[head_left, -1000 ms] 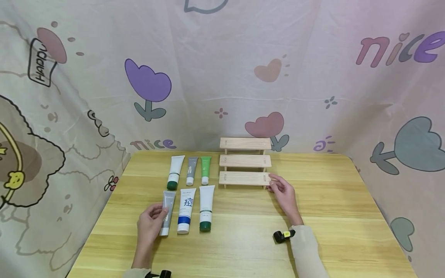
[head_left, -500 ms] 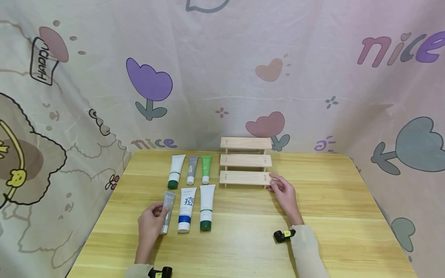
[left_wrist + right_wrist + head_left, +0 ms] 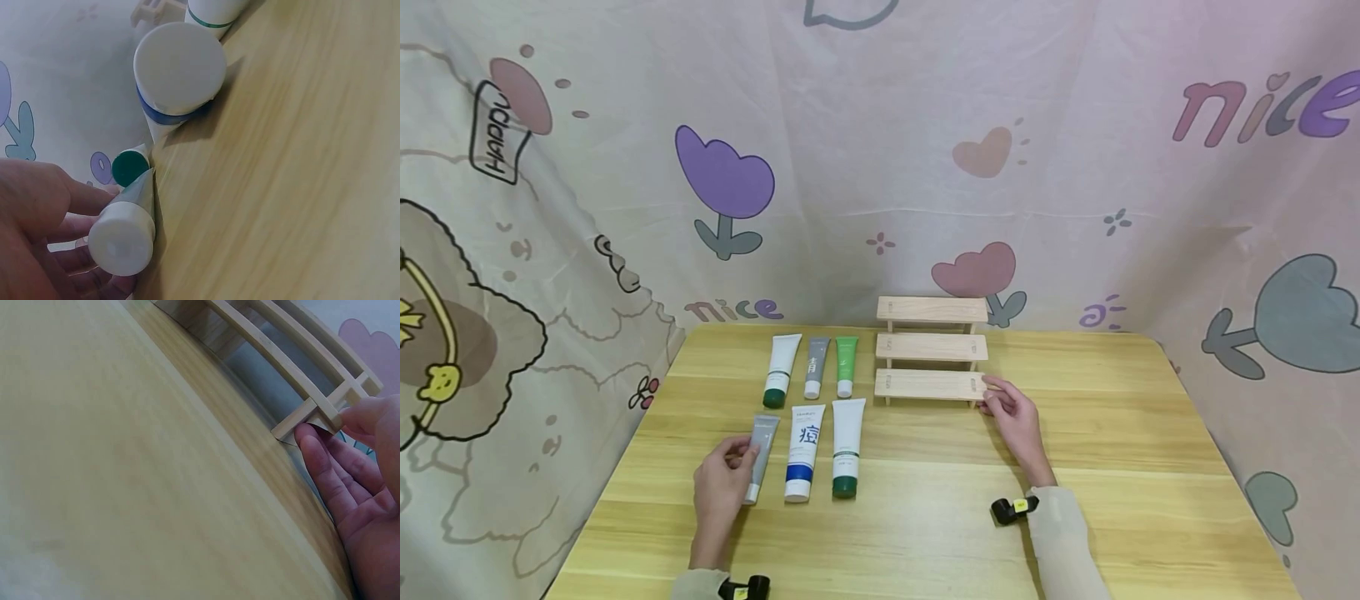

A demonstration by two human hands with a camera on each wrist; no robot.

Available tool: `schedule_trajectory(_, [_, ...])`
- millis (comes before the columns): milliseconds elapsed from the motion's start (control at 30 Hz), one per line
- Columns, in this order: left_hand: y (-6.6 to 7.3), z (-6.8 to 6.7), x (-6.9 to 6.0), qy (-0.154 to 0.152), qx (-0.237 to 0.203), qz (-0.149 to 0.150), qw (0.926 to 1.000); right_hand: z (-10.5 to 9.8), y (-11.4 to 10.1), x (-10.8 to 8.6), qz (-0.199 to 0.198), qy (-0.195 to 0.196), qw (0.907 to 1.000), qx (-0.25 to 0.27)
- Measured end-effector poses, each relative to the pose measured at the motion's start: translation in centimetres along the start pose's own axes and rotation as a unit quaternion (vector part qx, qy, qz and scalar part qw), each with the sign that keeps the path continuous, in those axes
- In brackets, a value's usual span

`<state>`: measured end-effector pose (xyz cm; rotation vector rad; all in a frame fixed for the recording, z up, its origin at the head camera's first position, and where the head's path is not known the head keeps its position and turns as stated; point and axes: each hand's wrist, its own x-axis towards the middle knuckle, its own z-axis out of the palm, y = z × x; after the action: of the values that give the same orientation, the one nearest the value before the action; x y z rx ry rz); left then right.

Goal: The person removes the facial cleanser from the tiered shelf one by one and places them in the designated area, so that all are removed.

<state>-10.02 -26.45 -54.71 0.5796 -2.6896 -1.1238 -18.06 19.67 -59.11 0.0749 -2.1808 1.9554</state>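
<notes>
In the head view my left hand (image 3: 722,479) holds a grey tube (image 3: 763,446) by its side, at the front left of the group. Its white cap (image 3: 122,240) faces the left wrist camera, with thumb and fingers on either side of the tube. At the right end of a three-tier wooden display stand (image 3: 930,384), my right hand (image 3: 1015,421) pinches the corner of the lowest plank (image 3: 328,419). Beside the grey tube lie a white tube with a blue band (image 3: 803,442) and a white tube with a green cap (image 3: 847,442).
Behind the front row lie another green-capped white tube (image 3: 782,367), a smaller grey tube (image 3: 816,367) and a green tube (image 3: 846,362). All rest on a wood-grain table (image 3: 925,533). A patterned cloth (image 3: 850,150) hangs around the table's back and sides.
The left hand stays at the grey tube, which has tilted slightly. The right hand keeps its place on the stand. The head view has shifted a little.
</notes>
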Motion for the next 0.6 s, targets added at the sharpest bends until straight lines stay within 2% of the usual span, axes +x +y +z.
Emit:
schedule_trajectory(100, [0.0,0.1,0.0,-0.001,0.0,-0.001,1.0,-0.1,-0.3,0.0,0.008,-0.002,1.0,0.0])
schedule_trajectory(333, [-0.4,0.2,0.0,-0.004,0.004,-0.006,1.0,0.2,-2.5,-0.3,0.015,-0.023,0.9996,0.004])
schedule_trajectory(600, [-0.6,0.0,0.0,-0.008,0.005,0.0,1.0,0.3,0.0,0.1,0.02,-0.016,0.9997,0.002])
